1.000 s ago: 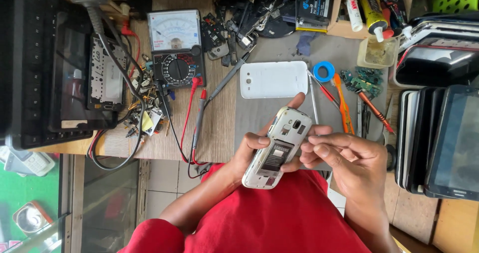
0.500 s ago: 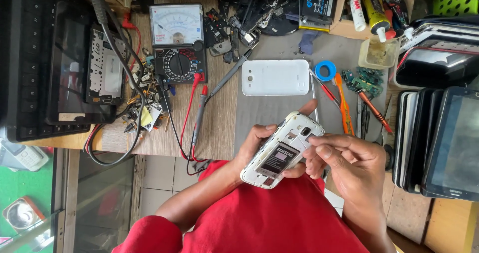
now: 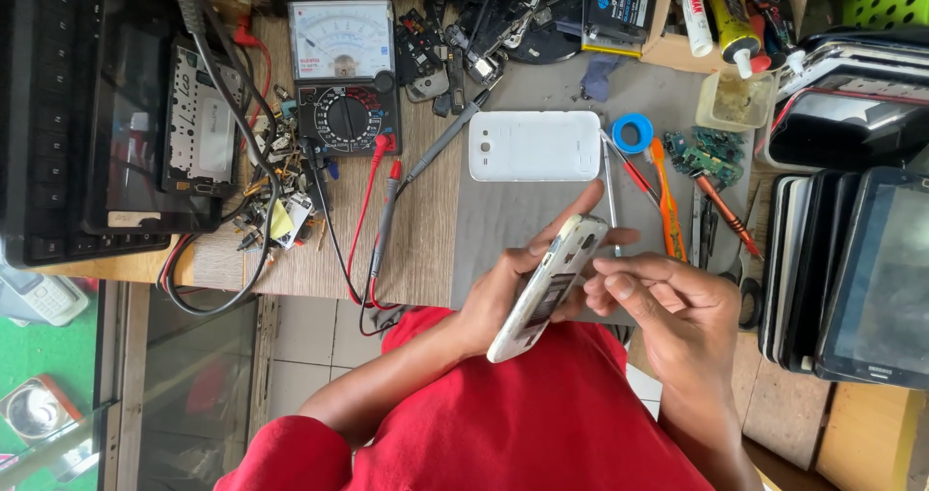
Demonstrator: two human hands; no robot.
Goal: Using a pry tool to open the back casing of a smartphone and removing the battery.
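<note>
Wood and a grey mat (image 3: 503,230) make up my messy work table. My left hand (image 3: 503,293) wraps around an opened white phone (image 3: 547,286), tipped on its edge just above my red shirt. It looks light, stiff and a bit slippery, and I think its bare insides could break, so the rims are the best place to hold. My right hand (image 3: 677,307) pinches its fingers together at the phone's top. Close by lie a white back cover (image 3: 534,147), an orange pry tool (image 3: 666,196) and a dial meter (image 3: 344,75) with red leads.

White-faced meter dial (image 3: 341,38) top centre, dark tablet screens (image 3: 885,278) stacked right
</note>
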